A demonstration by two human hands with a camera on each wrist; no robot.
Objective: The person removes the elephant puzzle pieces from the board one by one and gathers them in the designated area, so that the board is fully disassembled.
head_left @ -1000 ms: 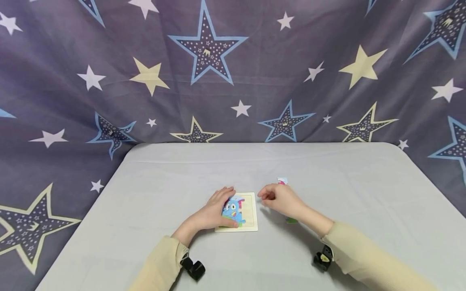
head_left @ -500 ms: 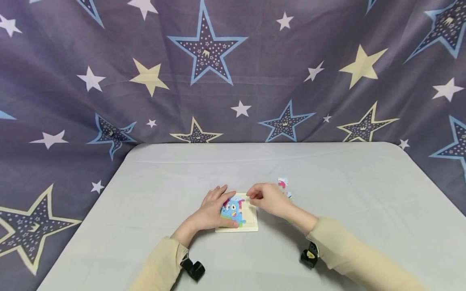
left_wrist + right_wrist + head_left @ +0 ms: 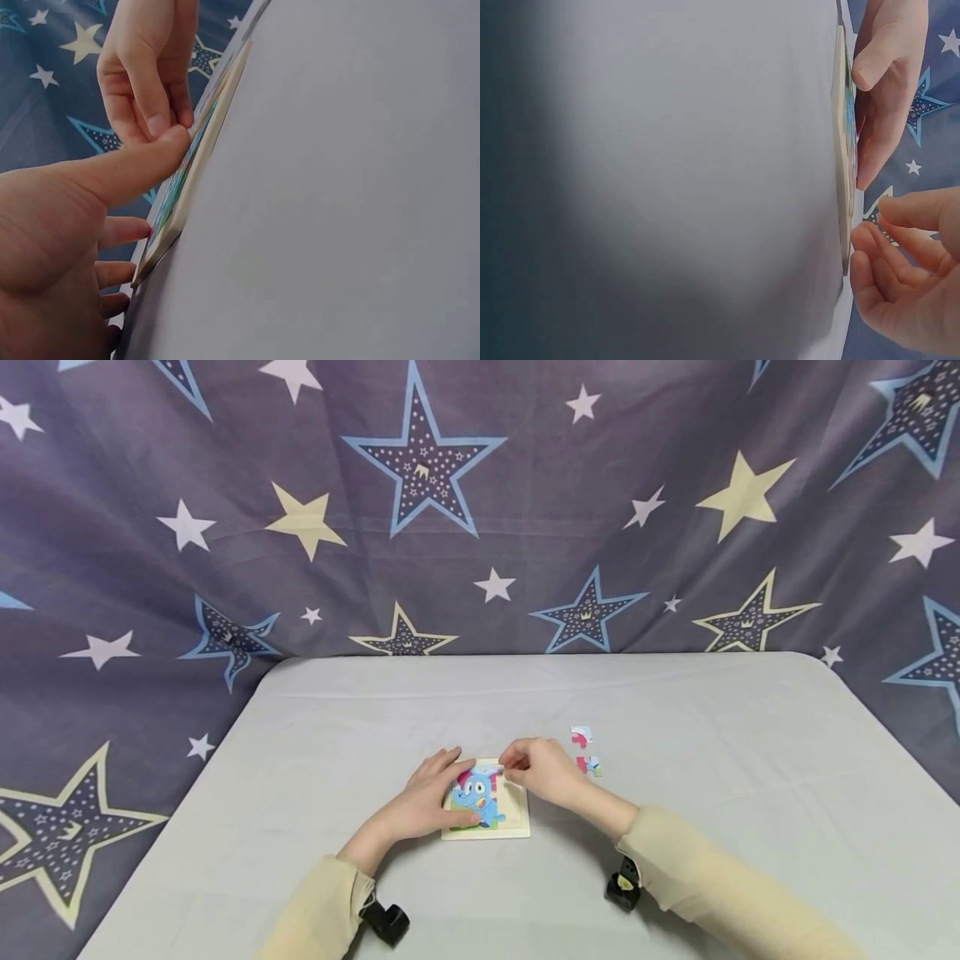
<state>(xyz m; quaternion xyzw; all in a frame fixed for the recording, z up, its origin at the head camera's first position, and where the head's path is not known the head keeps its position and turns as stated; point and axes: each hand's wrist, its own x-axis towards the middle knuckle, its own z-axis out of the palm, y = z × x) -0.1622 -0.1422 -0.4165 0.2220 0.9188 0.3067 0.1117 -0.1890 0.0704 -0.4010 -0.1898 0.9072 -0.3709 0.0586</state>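
Note:
A square wooden jigsaw puzzle (image 3: 512, 832), with a pale frame and a blue cartoon animal picture, lies on the table; the right part of its tray shows bare wood. My left hand (image 3: 420, 802) rests across its left side, thumb lying over the picture near the front and fingers stretched toward the back edge. Over the back right part is my right hand (image 3: 543, 770), its fingers bent and thumb near the index finger. I cannot tell whether a piece is between them. The left wrist view shows both hands (image 3: 139, 82) meeting at the puzzle's edge.
Right of the puzzle lie loose jigsaw pieces: a white and pink one (image 3: 581, 736) toward the back and pink, blue and green ones (image 3: 589, 766) just in front. The table has a grey cover (image 3: 750, 777); a star-patterned curtain (image 3: 525, 527) hangs behind it.
My right hand has moved left from beside the puzzle to over its back right part, uncovering loose pieces on the table. My left hand has shifted slightly left, its thumb drawing back across the picture.

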